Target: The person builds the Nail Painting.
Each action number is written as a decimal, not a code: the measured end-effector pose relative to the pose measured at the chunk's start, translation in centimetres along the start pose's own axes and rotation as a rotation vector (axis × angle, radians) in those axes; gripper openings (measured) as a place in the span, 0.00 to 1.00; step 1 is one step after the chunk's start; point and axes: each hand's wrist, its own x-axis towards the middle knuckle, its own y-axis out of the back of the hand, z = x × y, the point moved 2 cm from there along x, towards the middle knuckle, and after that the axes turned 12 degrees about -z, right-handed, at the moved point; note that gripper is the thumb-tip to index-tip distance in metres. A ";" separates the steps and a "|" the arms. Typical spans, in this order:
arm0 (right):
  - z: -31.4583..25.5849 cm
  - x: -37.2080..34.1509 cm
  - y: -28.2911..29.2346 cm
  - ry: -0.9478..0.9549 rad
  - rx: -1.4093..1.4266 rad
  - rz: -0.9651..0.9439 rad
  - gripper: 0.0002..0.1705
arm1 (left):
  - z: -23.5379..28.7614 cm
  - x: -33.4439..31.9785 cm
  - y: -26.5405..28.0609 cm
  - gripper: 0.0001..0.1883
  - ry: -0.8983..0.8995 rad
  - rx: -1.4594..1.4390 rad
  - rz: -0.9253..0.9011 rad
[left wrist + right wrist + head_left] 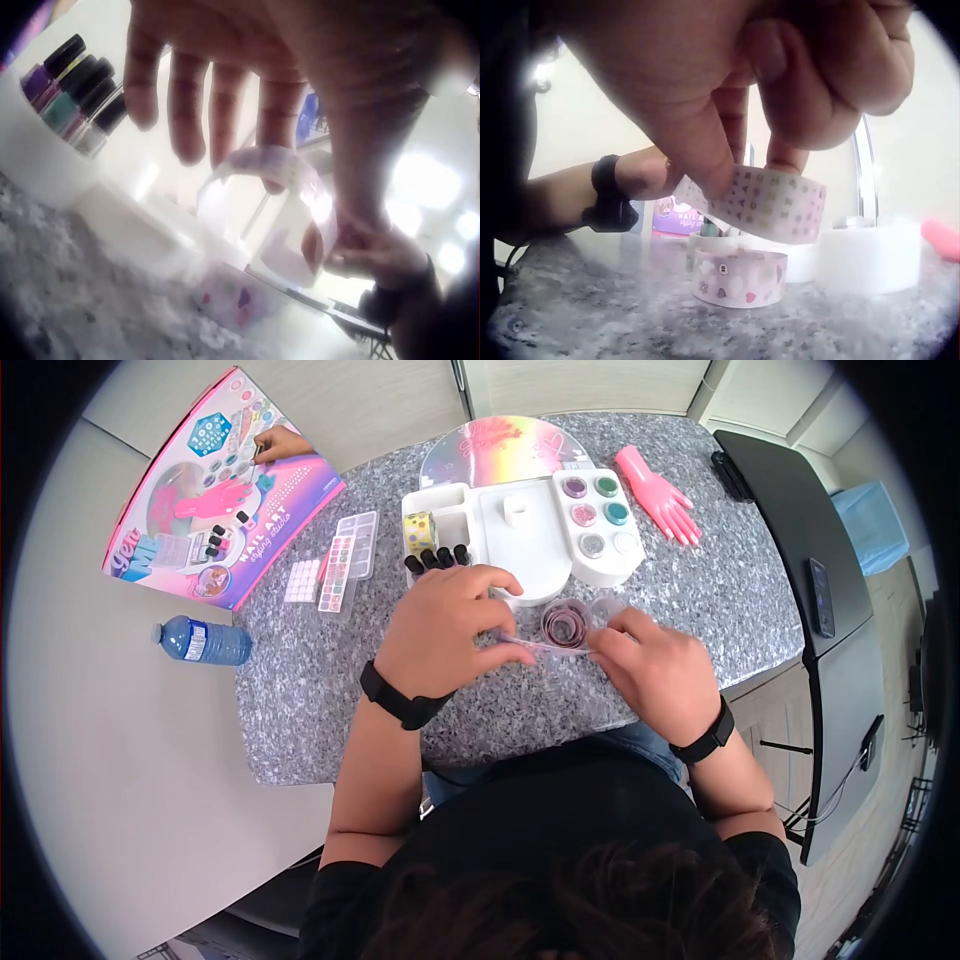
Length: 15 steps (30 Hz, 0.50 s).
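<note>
Two grips (447, 622) (660, 670), two wristbands (400, 702) (708, 732), one water bottle (204, 641)

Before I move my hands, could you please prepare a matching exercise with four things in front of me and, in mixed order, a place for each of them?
Things
1. Pink plastic model hand
2. Yellow dotted roll
3. Pale curved strip with small letter-like marks
4. Pale pink roll printed with hearts

Places
A. In the grip of the right hand
B. Standing on the speckled grey tabletop, below the right hand
C. In a compartment of the white plastic tray
D. Lying to the right of the white plastic tray

Pairs: 1-D; 2-C; 3-A; 4-B
</note>
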 end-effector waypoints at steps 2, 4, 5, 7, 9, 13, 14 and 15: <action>0.1 -0.1 -0.1 -0.009 0.010 -0.019 0.08 | -0.5 -0.3 0.4 0.18 -0.010 0.047 -0.017; 0.3 -0.2 -0.4 -0.020 0.020 -0.038 0.07 | -0.8 -0.6 0.6 0.16 0.020 0.081 -0.053; 0.4 -0.2 -0.7 -0.049 0.038 -0.045 0.07 | -0.8 -0.6 0.5 0.16 0.019 0.080 -0.053; 0.8 -0.2 -1.2 -0.077 0.057 -0.051 0.07 | -0.8 -0.6 0.5 0.12 0.039 0.058 -0.077; 1.2 0.2 -1.5 -0.077 0.037 -0.041 0.07 | -0.9 -0.5 0.1 0.10 0.041 0.033 -0.081; 1.6 1.2 -1.7 -0.052 0.021 -0.035 0.10 | -0.8 -0.2 -1.0 0.07 0.049 -0.023 -0.089; 1.6 1.4 -1.7 -0.033 0.037 -0.031 0.11 | -0.8 -0.1 -1.3 0.07 0.049 -0.022 -0.089; 1.5 1.7 -1.7 -0.013 0.053 -0.029 0.11 | -0.9 -0.1 -1.6 0.08 0.038 -0.024 -0.077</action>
